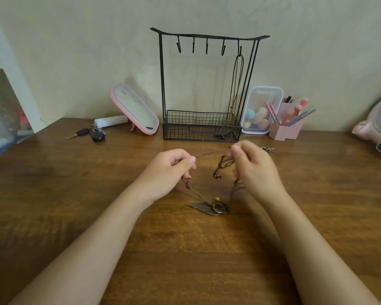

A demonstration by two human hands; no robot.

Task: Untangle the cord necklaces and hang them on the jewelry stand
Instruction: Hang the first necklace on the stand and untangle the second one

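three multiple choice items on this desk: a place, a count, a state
1. The pink-framed mirror stands where, relative to the black wire jewelry stand? A) left B) right C) in its basket
2. How many hooks hang from the stand's top bar? A) three B) five C) eight
3. The brown cord necklace in front of the stand is: A) lying untouched B) pinched by both hands C) hung up
A: mirror sits at the stand's left. B: five hooks show. B: left hand and right hand both pinch it.
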